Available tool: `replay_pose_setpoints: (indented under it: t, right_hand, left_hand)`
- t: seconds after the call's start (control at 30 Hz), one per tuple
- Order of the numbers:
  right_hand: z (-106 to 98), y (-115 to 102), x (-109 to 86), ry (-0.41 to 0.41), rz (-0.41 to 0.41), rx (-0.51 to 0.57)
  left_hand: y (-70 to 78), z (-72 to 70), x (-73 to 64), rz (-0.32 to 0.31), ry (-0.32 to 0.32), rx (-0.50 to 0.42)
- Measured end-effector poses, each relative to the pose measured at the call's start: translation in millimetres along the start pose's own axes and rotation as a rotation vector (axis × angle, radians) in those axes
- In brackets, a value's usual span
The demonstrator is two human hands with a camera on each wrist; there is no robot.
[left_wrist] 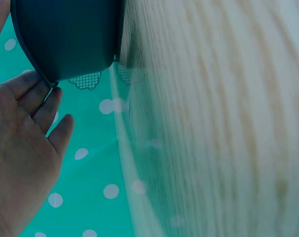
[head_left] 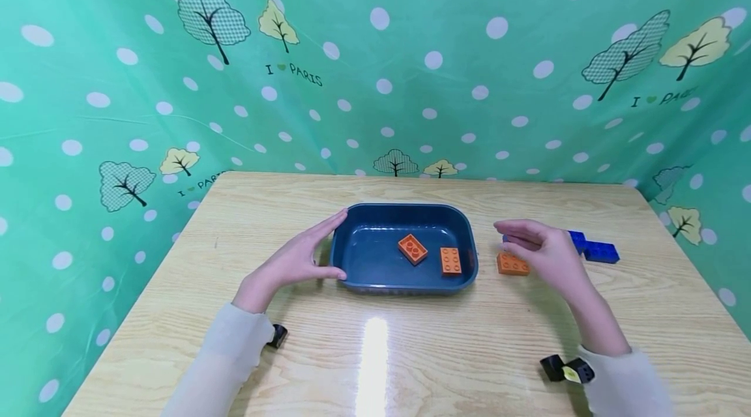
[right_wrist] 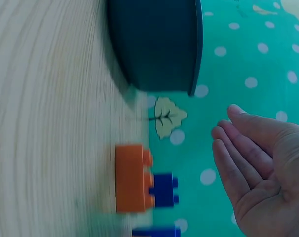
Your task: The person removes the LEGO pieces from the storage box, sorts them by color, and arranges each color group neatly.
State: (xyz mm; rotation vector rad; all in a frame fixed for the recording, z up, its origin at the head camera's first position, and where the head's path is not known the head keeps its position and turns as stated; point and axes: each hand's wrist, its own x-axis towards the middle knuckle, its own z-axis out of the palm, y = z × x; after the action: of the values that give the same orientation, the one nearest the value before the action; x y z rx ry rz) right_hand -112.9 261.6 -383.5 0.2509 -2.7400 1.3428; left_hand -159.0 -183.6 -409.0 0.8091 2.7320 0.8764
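Note:
A dark blue rectangular bin [head_left: 405, 287] sits on the table with two orange toy bricks inside: one tilted brick [head_left: 413, 249] and one studs-up brick [head_left: 450, 262]. At the bin's left end, my left hand [head_left: 290, 264] touches the rim with thumb and fingers spread and fairly straight; the left wrist view shows fingertips at the bin's edge [left_wrist: 51, 84]. My right hand [head_left: 554, 260] hovers right of the bin with nothing between its loosely bent fingers. Below it on the table lies another orange brick [right_wrist: 130, 178], partly covered by the hand in the head view.
Blue bricks lie at the right, one [head_left: 601, 252] in full sight and others [head_left: 577, 240] partly behind my right hand. A green dotted cloth [head_left: 411, 78] hangs behind the wooden table [head_left: 457, 352] and along its sides.

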Motion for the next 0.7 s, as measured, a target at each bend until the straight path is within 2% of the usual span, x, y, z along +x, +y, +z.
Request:
replay_pose_setpoints:
  t: [0.2, 0.47, 0.7]
  right_hand:
    - [18, -13, 10.6, -0.024, -0.025, 0.05]
    - [46, -29, 23.5, -0.095, -0.035, 0.145]
    - [75, -49, 35.2, -0.107, -0.047, 0.127]
  left_hand:
    - [0.6, 0.2, 0.1, 0.007, 0.003, 0.002]
    - [1.3, 0.1, 0.0, 0.004, 0.0, -0.009]
    - [0.2, 1.2, 0.4, 0.012, 0.001, -0.004]
